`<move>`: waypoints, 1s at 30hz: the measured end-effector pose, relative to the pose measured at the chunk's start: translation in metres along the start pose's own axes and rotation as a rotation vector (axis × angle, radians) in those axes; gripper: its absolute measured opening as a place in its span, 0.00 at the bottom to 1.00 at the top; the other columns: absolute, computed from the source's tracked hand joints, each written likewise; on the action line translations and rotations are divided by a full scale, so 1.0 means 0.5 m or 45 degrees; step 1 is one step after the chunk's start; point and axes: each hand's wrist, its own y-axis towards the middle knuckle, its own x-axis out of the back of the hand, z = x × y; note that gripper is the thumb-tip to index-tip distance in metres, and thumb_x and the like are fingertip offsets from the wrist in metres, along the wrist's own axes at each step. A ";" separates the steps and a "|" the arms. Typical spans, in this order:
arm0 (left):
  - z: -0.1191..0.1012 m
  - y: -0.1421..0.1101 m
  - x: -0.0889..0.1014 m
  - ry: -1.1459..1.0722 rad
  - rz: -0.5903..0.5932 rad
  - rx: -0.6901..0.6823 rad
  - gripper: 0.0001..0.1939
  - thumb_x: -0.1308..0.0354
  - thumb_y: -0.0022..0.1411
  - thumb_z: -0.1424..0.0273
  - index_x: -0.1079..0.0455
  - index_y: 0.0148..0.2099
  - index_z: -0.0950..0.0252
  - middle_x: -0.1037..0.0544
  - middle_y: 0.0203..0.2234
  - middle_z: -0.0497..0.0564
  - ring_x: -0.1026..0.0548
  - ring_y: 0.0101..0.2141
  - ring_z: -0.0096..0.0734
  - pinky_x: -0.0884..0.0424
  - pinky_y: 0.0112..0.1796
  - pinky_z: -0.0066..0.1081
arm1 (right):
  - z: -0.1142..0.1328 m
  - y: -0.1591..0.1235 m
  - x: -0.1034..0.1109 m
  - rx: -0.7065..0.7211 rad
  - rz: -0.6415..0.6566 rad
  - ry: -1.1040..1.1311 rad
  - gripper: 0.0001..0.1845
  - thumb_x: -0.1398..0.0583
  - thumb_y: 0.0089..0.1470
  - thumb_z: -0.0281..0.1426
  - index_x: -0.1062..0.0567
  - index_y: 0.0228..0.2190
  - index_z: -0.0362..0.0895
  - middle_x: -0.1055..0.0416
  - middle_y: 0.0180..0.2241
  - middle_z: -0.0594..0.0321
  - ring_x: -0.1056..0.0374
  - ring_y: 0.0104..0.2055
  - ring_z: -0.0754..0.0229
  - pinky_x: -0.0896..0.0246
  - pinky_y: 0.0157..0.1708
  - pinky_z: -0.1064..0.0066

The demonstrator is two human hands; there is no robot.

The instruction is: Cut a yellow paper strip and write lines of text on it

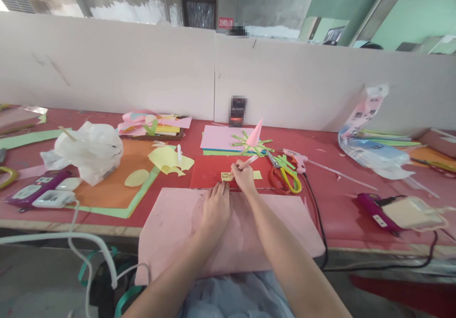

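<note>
In the head view my right hand (245, 178) grips a light-coloured pen (250, 160) over a small yellow paper slip (225, 177) with dark writing on it. My left hand (216, 204) lies flat with fingers stretched out, its fingertips at the slip's lower edge. Beneath the slip is a red sheet (204, 169), and a second pale yellow slip (257, 175) shows right of my right hand. A pink paper cone (255, 136) stands behind on green paper strips (241, 140). Scissors (292, 181) with red and yellow handles lie to the right.
A pink board (171, 232) lies under my forearms. A pink glue gun (299, 162) with a black cord rests at right. Purple power strips (41, 189) sit on both sides. At left are a white plastic bag (89, 147), orange paper (107, 192) and yellow scraps (166, 159).
</note>
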 end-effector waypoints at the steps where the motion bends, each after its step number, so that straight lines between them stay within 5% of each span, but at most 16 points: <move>1: 0.000 0.000 0.001 -0.006 -0.001 0.003 0.18 0.56 0.61 0.77 0.36 0.52 0.71 0.29 0.48 0.60 0.33 0.50 0.41 0.37 0.50 0.39 | 0.000 0.000 0.000 -0.008 -0.004 0.007 0.13 0.49 0.49 0.36 0.42 0.17 0.47 0.33 0.16 0.69 0.35 0.21 0.63 0.46 0.23 0.76; 30: 0.001 -0.001 -0.001 0.025 0.007 0.000 0.17 0.56 0.62 0.76 0.36 0.52 0.71 0.28 0.48 0.58 0.33 0.50 0.40 0.38 0.50 0.38 | 0.000 0.000 -0.001 0.024 0.007 -0.072 0.14 0.48 0.47 0.33 0.44 0.15 0.46 0.38 0.13 0.71 0.39 0.19 0.64 0.48 0.23 0.76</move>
